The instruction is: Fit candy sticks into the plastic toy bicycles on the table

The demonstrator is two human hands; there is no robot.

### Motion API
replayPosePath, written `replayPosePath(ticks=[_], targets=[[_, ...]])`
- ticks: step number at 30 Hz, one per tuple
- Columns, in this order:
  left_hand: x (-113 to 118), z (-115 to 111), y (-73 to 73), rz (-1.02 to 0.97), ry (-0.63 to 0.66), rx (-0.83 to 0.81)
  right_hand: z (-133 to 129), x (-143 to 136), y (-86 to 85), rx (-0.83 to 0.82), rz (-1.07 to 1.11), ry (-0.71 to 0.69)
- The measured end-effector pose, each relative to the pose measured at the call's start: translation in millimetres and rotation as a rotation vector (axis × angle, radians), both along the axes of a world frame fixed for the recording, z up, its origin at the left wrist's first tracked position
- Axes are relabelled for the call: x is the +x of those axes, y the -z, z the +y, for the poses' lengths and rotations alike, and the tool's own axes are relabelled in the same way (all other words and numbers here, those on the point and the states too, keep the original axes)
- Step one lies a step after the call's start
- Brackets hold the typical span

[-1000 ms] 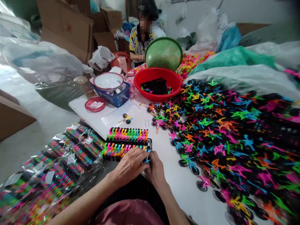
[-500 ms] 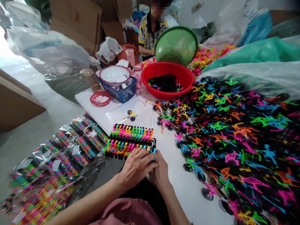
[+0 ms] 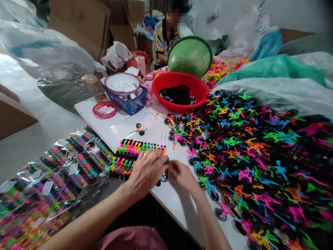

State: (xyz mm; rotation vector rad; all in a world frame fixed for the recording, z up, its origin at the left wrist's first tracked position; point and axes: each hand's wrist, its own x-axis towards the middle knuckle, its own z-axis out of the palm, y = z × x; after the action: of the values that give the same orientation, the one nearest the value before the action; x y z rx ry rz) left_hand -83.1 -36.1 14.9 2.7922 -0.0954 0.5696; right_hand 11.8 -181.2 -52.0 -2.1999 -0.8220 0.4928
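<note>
Clearly, the white desk [image 3: 104,122] is the broadest thing in the middle, with a huge heap of toy bicycles [image 3: 260,156] in many colours over its right side. Clear-wrapped bundles [image 3: 78,163] lie to the left, beside its edge. Across the desk sits a person [image 3: 160,45] in a patterned shirt. Nearer is a red basin [image 3: 158,95] with dark pieces in it, a green basin [image 3: 189,55] tilted up behind it, and a blue basket [image 3: 135,104] holding a white bowl [image 3: 122,82]. Two rows of coloured pieces [image 3: 121,163] lie at the near edge; the left hand [image 3: 145,170] rests over their right end, fingers close together. The right hand [image 3: 183,175], fingers curled, is just beside that end; it looks blurred, and I cannot tell whether either hand grips anything.
</note>
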Motion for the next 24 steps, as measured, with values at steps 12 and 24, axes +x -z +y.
replayPosePath(ticks=[12,24], targets=[[23.7,31.1,36.5,0.098,0.241,0.027,13.3,66.2,6.3,-0.143,-0.114,0.463],[36.1,21.6,16.8,0.162,0.275,0.055,25.8,-12.4,32.4,0.397,0.047,0.240]])
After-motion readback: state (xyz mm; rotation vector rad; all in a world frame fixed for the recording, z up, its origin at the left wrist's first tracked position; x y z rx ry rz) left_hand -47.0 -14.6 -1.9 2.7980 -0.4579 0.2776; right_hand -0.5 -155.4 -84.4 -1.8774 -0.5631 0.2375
